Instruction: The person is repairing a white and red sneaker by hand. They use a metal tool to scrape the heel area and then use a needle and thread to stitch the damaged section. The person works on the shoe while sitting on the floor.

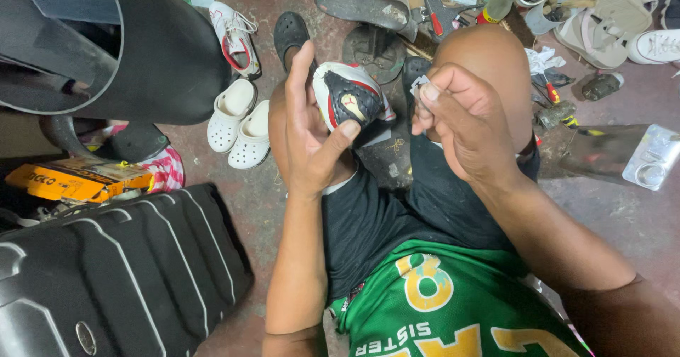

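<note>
Head view: left hand (312, 134) grips a red, black and white sneaker (350, 96); right hand (460, 120) pinches something small, possibly a needle (419, 83). A slip could prick the thumb.

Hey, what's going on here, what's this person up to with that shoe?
A person sitting low on a workshop floor holds a small red, white and black sneaker in the left hand, thumb pressed against its dark end. The right hand is raised beside it, pinching something small and pale at the fingertips; what it is cannot be told. Around the knees lie a pair of white clogs, a white and red sneaker, loose soles and scattered tools.
</note>
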